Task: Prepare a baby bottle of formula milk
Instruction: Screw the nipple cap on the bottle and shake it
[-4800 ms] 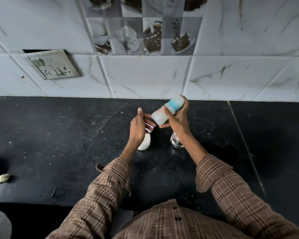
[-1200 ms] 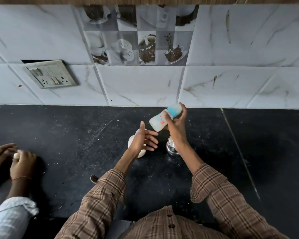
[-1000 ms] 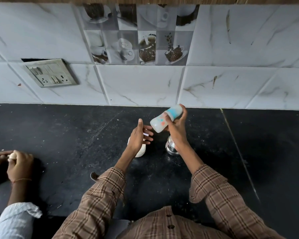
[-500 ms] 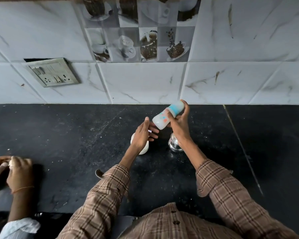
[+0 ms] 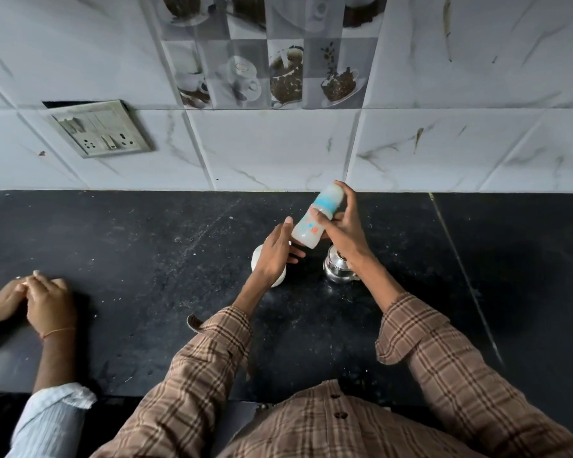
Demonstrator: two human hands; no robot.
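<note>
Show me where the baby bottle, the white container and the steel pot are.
baby bottle (image 5: 315,219), head view, on its milky body just below the blue collar.
white container (image 5: 257,257), head view, on its left edge beside the left hand.
steel pot (image 5: 337,272), head view, on its shiny rounded side.

1. Shirt (image 5: 328,424): brown-and-tan plaid, dark buttons (image 5: 339,415) down the front.
2. Left sleeve (image 5: 209,352) and right sleeve (image 5: 424,348): same plaid, loose unfastened cuffs; forearms bare.
</note>
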